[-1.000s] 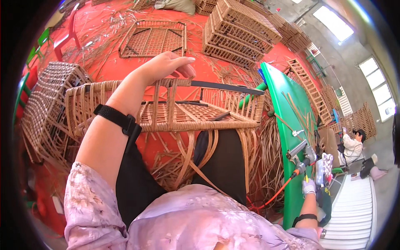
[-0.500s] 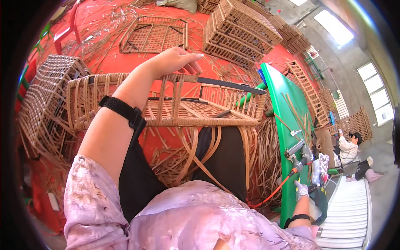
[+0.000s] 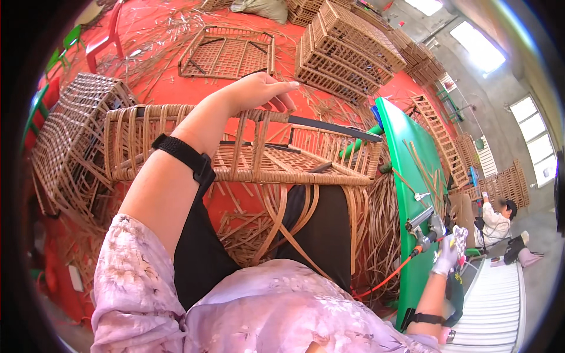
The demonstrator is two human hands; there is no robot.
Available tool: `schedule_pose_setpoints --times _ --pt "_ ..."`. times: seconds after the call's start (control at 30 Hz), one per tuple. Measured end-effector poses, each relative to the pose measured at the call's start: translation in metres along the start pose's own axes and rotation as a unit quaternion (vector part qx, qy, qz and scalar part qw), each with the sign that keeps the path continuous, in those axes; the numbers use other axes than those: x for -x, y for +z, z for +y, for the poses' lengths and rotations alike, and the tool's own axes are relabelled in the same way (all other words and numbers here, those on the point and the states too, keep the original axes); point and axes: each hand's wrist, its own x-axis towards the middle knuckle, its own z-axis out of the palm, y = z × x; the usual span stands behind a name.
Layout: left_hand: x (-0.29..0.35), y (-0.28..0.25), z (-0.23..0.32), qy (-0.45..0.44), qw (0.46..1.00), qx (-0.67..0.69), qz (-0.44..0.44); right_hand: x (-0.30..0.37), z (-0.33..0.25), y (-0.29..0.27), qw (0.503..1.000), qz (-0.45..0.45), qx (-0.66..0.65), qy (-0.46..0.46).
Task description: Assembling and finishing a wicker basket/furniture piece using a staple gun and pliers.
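A half-woven rattan basket frame [image 3: 268, 172] lies on its side across my thighs, with loose strips [image 3: 276, 220] hanging from its near edge. My left hand [image 3: 262, 94] rests over its top rim, thumb stretched out and the other fingers drooping loosely behind the rim. On the green tabletop at my right lies a nail gun [image 3: 425, 228] with an orange hose [image 3: 385, 285]. Just right of it is my right hand [image 3: 446, 257], in a whitish glove, raised beside a pale mottled item [image 3: 459, 237]. Its fingers blend with that item, so their grip is unclear.
A woven basket [image 3: 76, 141] stands at my left. Stacked baskets [image 3: 347, 53] and a flat woven frame [image 3: 229, 52] sit farther off on the red floor, among scattered strips. The green table [image 3: 412, 153] bounds my right side. A co-worker [image 3: 493, 223] sits beyond it.
My right hand has moved up and forward along the table's right side, toward the nail gun and mottled item. My left hand stays over the rim; the whole view has shifted slightly.
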Motion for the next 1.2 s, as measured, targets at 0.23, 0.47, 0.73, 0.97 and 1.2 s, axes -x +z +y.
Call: schedule_pose_setpoints --times 0.23,0.47,0.73,0.97,1.2 --pt "0.004 -0.001 0.000 0.019 1.000 0.015 -0.008 0.089 -0.196 0.205 0.791 -0.245 0.152 -0.540" --pt "0.002 0.003 0.007 0.026 0.999 0.028 -0.010 0.132 -0.235 0.303 0.761 -0.360 0.097 -0.531" --pt "0.000 0.003 -0.003 0.019 1.000 0.003 -0.006 0.240 -0.222 0.226 0.554 -0.672 -0.338 0.358" --pt "0.007 0.002 0.006 0.029 1.000 0.000 0.005 0.251 -0.185 0.185 0.362 -0.833 -0.197 0.369" --pt "0.005 0.002 0.003 0.024 1.000 0.009 0.014 0.216 -0.212 0.208 0.614 -0.788 -0.040 0.034"
